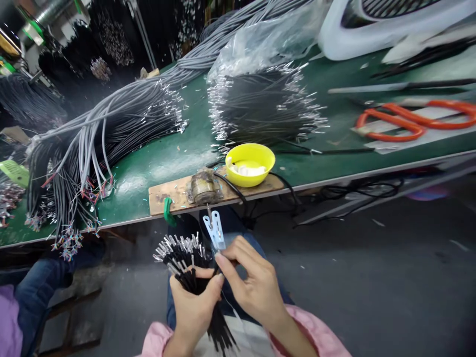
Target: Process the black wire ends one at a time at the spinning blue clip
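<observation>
My left hand [194, 301] is closed around a bundle of short black wires [181, 258] with silvery stripped ends, held fanned upward over my lap. My right hand [250, 280] pinches at the top of that bundle, next to a small light-blue clip tool [216, 232] that stands just above my fingers. Both hands are below the front edge of the green table [156, 163]. A wooden board [171, 194] with a small metal pot [203, 187] on it lies at that edge, right above my hands.
A yellow bowl [250, 163] with white stuff sits on the board. Behind it lie a black wire stack [264, 104] under plastic, grey cable bundles [111, 124] at left and orange-handled scissors [412, 121] at right. A person's jeans-clad leg [33, 287] is at lower left.
</observation>
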A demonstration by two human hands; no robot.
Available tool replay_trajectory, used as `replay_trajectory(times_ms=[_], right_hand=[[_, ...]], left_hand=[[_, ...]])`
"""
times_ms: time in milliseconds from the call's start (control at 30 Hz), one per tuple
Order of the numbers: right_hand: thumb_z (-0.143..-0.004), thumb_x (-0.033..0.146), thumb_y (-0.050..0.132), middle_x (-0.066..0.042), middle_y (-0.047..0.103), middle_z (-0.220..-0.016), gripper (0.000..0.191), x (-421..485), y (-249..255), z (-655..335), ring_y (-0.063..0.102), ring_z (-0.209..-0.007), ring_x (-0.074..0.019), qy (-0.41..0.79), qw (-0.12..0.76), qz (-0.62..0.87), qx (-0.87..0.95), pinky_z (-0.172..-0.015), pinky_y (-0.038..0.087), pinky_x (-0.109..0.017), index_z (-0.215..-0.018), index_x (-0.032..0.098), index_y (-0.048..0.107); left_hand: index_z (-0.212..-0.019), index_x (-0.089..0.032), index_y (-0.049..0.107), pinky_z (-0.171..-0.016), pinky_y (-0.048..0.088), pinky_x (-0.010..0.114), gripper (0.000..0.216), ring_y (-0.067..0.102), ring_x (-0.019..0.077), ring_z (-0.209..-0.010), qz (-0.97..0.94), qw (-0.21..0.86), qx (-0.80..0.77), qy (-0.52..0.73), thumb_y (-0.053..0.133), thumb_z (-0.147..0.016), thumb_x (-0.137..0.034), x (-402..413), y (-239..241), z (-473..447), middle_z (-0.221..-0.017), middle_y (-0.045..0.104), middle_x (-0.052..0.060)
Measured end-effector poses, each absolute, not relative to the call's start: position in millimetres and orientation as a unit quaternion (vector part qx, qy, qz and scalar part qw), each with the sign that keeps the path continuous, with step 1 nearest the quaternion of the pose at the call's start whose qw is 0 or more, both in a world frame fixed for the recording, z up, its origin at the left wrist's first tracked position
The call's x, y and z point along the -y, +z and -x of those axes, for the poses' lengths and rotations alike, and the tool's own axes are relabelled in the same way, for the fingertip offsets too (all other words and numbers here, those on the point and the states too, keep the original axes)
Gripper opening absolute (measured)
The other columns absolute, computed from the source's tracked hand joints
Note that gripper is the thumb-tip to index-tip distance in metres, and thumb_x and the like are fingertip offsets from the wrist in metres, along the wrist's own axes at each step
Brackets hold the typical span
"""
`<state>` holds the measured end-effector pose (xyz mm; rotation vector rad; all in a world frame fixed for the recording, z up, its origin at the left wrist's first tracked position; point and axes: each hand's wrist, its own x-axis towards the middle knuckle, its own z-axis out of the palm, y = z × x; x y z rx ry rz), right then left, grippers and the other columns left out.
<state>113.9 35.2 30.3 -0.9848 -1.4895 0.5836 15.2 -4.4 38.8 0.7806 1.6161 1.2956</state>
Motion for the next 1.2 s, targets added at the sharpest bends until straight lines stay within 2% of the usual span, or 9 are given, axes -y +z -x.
replay_trajectory(times_ms=[67, 133, 300, 433, 633, 767, 1000, 1200], right_hand=[[-0.078, 0.006, 0.052, 0.003, 0.044, -0.053, 0.024, -34.4, 28.4, -112.8, 0.043, -0.051, -0.0136, 0.209, 0.609, 0.433, 0.631, -0.053, 0.038, -0.027, -0.061, 0.021, 0.047], [-0.079, 0.007, 0.052, 0.003, 0.045, -0.052, 0.024, -34.4, 24.5, -114.7, 0.044, -0.049, -0.0134, 0.224, 0.616, 0.441, 0.613, -0.052, 0.039, -0.027, -0.060, 0.021, 0.047], [-0.086, 0.026, 0.048, 0.001, 0.052, -0.053, 0.028, -36.0, 16.6, -125.8, 0.052, -0.048, -0.0138, 0.423, 0.555, 0.447, 0.560, -0.045, 0.042, -0.023, -0.060, 0.020, 0.056], [-0.083, 0.041, 0.054, -0.003, 0.059, -0.063, 0.026, -34.4, 17.7, -127.0, 0.057, -0.056, -0.0159, 0.515, 0.542, 0.391, 0.537, -0.051, 0.047, -0.024, -0.069, 0.019, 0.061], [-0.081, 0.032, 0.058, 0.002, 0.046, -0.051, 0.031, -31.4, 18.8, -122.0, 0.044, -0.047, -0.0126, 0.461, 0.577, 0.413, 0.533, -0.044, 0.037, -0.024, -0.054, 0.020, 0.050], [-0.082, 0.025, 0.057, 0.000, 0.052, -0.052, 0.026, -32.5, 18.3, -123.5, 0.048, -0.050, -0.0145, 0.427, 0.597, 0.391, 0.555, -0.047, 0.040, -0.026, -0.056, 0.019, 0.056], [-0.083, 0.037, 0.056, -0.001, 0.053, -0.052, 0.033, -35.4, 15.7, -132.8, 0.050, -0.049, -0.0152, 0.479, 0.567, 0.426, 0.517, -0.046, 0.042, -0.026, -0.055, 0.020, 0.058], [-0.077, 0.036, 0.063, -0.003, 0.058, -0.060, 0.020, -36.7, 15.2, -130.9, 0.054, -0.053, -0.0154, 0.490, 0.574, 0.398, 0.521, -0.048, 0.045, -0.024, -0.067, 0.020, 0.065]], left_hand=[[-0.048, -0.014, 0.057, -0.039, 0.040, 0.020, 0.025, 0.047, 0.0074, -0.035, -0.318, 0.466, -0.644, 0.517, 0.075, -0.061, -0.026, 5.0, 37.9, -16.5, -0.039, 0.052, -0.005], [-0.043, -0.016, 0.052, -0.038, 0.040, 0.022, 0.036, 0.047, 0.0085, -0.033, -0.316, 0.481, -0.638, 0.512, 0.074, -0.062, -0.036, 4.3, 38.6, -16.8, -0.038, 0.051, -0.004], [-0.048, -0.015, 0.056, -0.038, 0.040, 0.021, 0.040, 0.048, 0.0086, -0.032, -0.313, 0.504, -0.630, 0.501, 0.074, -0.059, -0.048, 2.4, 40.7, -14.7, -0.037, 0.051, -0.004], [-0.047, -0.015, 0.055, -0.039, 0.040, 0.022, 0.042, 0.047, 0.0088, -0.033, -0.345, 0.518, -0.625, 0.471, 0.071, -0.062, -0.051, 4.0, 38.8, -11.6, -0.037, 0.051, -0.003], [-0.049, -0.013, 0.057, -0.040, 0.038, 0.021, 0.044, 0.045, 0.0081, -0.035, -0.351, 0.531, -0.604, 0.479, 0.069, -0.065, -0.052, 3.9, 37.0, -9.7, -0.038, 0.051, -0.003], [-0.050, -0.013, 0.059, -0.041, 0.039, 0.021, 0.041, 0.046, 0.0080, -0.035, -0.339, 0.553, -0.583, 0.490, 0.070, -0.065, -0.050, 1.1, 37.0, -11.0, -0.039, 0.051, -0.003], [-0.056, -0.013, 0.062, -0.038, 0.037, 0.020, 0.038, 0.047, 0.0084, -0.034, -0.311, 0.589, -0.562, 0.491, 0.072, -0.062, -0.050, -4.2, 36.7, -7.0, -0.040, 0.052, -0.003], [-0.055, -0.014, 0.061, -0.040, 0.038, 0.021, 0.038, 0.046, 0.0083, -0.034, -0.329, 0.563, -0.580, 0.488, 0.073, -0.061, -0.050, -6.2, 36.4, -8.1, -0.038, 0.050, -0.004]])
